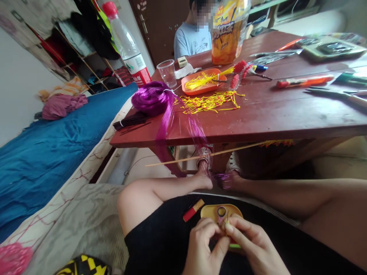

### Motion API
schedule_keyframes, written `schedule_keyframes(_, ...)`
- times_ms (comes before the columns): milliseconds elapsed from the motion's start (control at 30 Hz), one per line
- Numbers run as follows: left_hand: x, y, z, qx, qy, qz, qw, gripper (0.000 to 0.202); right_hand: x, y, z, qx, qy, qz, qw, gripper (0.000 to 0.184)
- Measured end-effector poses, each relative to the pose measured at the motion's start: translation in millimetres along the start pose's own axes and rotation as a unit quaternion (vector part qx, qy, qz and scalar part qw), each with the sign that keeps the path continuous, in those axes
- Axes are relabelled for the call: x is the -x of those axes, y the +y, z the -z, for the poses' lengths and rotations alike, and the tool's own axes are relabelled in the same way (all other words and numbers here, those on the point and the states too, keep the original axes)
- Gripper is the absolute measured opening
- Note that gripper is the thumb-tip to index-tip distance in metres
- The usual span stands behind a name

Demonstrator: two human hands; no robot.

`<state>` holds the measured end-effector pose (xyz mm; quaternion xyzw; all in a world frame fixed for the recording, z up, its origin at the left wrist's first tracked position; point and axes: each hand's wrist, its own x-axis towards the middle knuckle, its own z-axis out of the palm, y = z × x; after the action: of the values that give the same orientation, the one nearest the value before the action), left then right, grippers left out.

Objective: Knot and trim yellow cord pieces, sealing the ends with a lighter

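Over my lap, my left hand [205, 240] and my right hand [252, 238] meet fingertip to fingertip. Both are closed in a pinch around something tiny and yellowish, mostly hidden by the fingers. Just beyond and beneath them lies a yellow tray [208, 210] on the black cloth over my thighs. A pair of scissors shows its purple handle loop [221, 211] there, the rest covered by my hands. To the left of the tray rests a small red and gold tube [193, 210].
The red-brown table [258, 118] bears purple strands [151, 97] hanging over its edge, yellow stems [209, 102], an orange tray [190, 91], a cup [167, 74], bottles and pliers [335, 94]. A thin stick [183, 158] crosses below its edge. Another person [190, 40] sits opposite.
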<state>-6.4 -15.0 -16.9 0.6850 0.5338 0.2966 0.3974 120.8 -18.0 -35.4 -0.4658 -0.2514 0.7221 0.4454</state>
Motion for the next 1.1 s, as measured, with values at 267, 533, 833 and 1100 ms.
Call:
schedule_keyframes(267,-18,16,25.1,-0.068,-0.071,-0.024,0.995,0.026,1,-9,0,0.192,-0.052,0.055,0.979,0.037)
schedule_keyframes(533,-17,10,18.1,-0.021,-0.043,0.002,0.999,0.028,1,-10,-1,0.139,-0.068,0.010,0.988,0.036)
schedule_keyframes(833,-18,5,13.9,0.064,-0.044,0.074,0.994,0.027,-3,-4,3,0.156,-0.061,0.020,0.986,0.042)
schedule_keyframes(1100,-21,10,12.2,0.085,-0.041,0.104,0.990,0.028,-1,-5,3,0.100,-0.062,-0.010,0.993,0.041)
